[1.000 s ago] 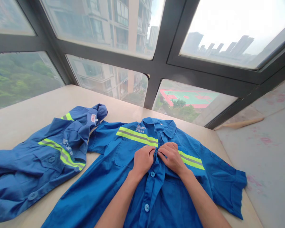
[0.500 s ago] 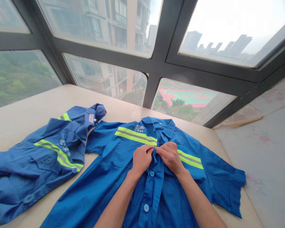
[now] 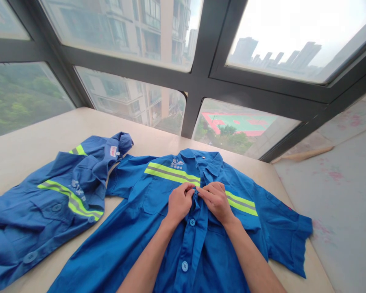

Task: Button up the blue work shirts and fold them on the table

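Observation:
A blue short-sleeved work shirt with yellow-green reflective bands lies spread out, collar away from me. My left hand pinches its front placket at chest height, just below the band. From the other side my right hand pinches the same spot, fingertips nearly meeting those of the left. Whatever button or buttonhole is between the fingertips is mostly hidden. Below the hands, a middle button and a lower button show on the placket.
A second blue work shirt, rumpled, lies to the left on the pale ledge. Grey-framed windows rise behind the ledge. A flower-patterned wall covering borders it on the right.
The view has shifted slightly, so everything sits a little further left and higher. Both hands keep pinching the placket at the same place, with only small finger movement.

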A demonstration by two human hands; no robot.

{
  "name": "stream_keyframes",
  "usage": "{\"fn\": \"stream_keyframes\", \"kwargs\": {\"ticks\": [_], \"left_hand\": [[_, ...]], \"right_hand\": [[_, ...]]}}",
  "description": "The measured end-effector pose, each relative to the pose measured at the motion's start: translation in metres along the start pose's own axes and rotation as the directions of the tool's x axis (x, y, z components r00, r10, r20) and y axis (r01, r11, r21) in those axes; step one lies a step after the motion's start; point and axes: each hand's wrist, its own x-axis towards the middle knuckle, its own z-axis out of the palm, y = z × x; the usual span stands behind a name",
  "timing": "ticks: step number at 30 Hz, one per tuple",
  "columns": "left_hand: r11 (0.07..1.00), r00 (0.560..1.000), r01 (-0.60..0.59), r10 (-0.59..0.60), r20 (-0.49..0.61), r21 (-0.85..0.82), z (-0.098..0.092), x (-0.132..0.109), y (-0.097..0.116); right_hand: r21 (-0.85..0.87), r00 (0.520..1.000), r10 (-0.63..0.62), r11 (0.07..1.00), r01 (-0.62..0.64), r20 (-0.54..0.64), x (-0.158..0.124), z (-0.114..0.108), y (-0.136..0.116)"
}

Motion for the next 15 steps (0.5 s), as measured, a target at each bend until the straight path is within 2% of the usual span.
{"fn": "stream_keyframes", "kwargs": {"ticks": [8,15], "left_hand": [[0.998,0.998,-0.061,0.061,-0.002,0.023,-0.003,-0.005,0.002],[0.985,0.99,-0.134,0.129,0.053,0.105,-0.004,-0.014,0.006]], "right_hand": [[0.034,1.0,0.008,0.999,-0.008,0.005,0.0,-0.001,0.001],[0.047,0.999,0.015,0.999,-0.017,0.033,-0.001,-0.001,0.0]]}}
